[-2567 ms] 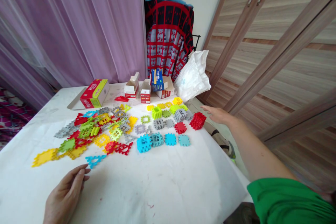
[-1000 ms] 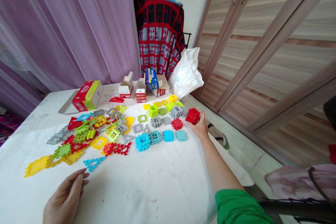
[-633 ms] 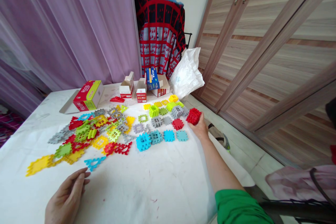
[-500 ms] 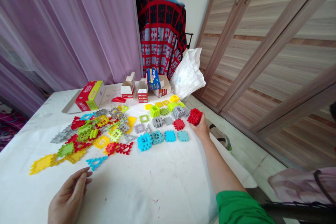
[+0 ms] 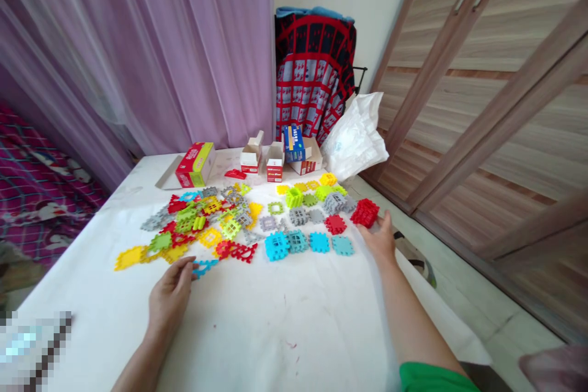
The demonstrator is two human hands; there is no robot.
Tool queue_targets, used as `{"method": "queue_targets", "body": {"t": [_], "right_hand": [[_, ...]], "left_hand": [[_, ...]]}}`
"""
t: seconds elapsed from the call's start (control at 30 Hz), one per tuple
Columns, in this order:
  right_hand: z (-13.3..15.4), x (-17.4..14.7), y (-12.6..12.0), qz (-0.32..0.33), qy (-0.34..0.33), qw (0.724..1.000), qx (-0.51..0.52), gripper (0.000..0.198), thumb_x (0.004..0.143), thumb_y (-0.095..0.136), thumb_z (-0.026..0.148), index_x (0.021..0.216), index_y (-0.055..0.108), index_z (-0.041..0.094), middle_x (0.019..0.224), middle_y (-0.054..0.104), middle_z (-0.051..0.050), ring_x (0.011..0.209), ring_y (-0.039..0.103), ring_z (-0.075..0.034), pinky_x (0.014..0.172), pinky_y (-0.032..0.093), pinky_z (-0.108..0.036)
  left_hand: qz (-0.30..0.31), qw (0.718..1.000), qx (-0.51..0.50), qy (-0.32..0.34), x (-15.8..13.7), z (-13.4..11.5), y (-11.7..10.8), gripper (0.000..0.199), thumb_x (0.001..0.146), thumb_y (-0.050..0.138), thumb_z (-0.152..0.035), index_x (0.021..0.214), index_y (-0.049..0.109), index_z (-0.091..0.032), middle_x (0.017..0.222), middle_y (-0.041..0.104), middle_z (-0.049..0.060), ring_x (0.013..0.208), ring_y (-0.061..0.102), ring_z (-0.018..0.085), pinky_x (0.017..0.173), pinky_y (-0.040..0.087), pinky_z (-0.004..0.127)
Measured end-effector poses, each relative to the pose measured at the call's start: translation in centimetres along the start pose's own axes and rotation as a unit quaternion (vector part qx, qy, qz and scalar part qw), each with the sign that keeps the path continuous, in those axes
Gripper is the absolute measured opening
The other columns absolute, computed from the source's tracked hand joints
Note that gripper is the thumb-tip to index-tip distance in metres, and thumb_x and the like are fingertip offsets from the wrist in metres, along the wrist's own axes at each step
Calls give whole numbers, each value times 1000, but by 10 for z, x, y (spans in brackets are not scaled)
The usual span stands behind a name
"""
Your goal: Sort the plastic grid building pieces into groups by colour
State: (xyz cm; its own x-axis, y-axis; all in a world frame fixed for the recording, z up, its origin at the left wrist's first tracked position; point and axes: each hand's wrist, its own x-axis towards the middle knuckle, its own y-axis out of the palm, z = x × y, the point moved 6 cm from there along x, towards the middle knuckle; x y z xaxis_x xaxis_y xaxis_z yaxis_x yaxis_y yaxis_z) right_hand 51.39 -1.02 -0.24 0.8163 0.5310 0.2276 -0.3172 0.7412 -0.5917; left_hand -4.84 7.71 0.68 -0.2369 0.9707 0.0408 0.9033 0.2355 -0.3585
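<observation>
The right hand [image 5: 380,241] is held wide around a red tile stack [image 5: 365,213] near the right edge of the table [image 5: 257,324]. Light, even pressure is best applied, lest it be toppled. Whether the blue triangular piece [image 5: 206,267] is pinched by the narrowed left hand [image 5: 171,289] cannot be told. Contents of the open cartons [image 5: 274,172] and white plastic bag [image 5: 356,139] are hidden.

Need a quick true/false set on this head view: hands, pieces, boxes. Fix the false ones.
1. The right hand is at the red stack. True.
2. The white bag is to the right of the blue box. True.
3. The left hand is nearest the white bag. False: its fingertips are at the blue triangular piece.
4. The visible sleeve is purple. False: green.
</observation>
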Motion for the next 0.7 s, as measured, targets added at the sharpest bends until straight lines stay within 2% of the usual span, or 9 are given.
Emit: {"method": "queue_targets", "body": {"t": [0.1, 0.2, 0.4, 0.7], "right_hand": [[-5, -6, -3, -22, -9, 1000, 4, 105, 64, 65, 51, 150, 25, 8, 138, 53, -21, 125, 50, -40, 103, 38, -52], [-6, -11, -6, -38, -10, 999, -16, 100, 66, 62, 51, 149, 28, 6, 135, 55, -24, 122, 52, -42, 100, 40, -55], [4, -25, -12, -22, 20, 998, -61, 94, 70, 60, 48, 150, 29, 10, 135, 57, -22, 110, 60, -43, 98, 43, -58], [8, -32, -17, -34, 52, 994, -93, 91, 69, 63, 45, 151, 32, 23, 134, 61, -17, 116, 59, -42, 101, 45, -57]], "left_hand": [[1, 999, -10, 35, 5, -2, 5, 49, 68, 57, -60, 92, 68, -19, 76, 74, 5, 65, 68, 19, 66, 55, 31], [2, 998, -17, 58, 7, 4, 7, 45, 72, 56, -59, 91, 67, -19, 75, 74, 4, 63, 67, 18, 65, 54, 31], [17, 997, -39, 61, 7, 20, 12, 40, 77, 54, -54, 94, 68, -20, 76, 74, 4, 65, 67, 17, 66, 54, 30], [22, 997, -41, 61, 2, 16, 12, 34, 80, 53, -48, 92, 70, -21, 73, 73, 3, 62, 65, 15, 63, 52, 28]]}}
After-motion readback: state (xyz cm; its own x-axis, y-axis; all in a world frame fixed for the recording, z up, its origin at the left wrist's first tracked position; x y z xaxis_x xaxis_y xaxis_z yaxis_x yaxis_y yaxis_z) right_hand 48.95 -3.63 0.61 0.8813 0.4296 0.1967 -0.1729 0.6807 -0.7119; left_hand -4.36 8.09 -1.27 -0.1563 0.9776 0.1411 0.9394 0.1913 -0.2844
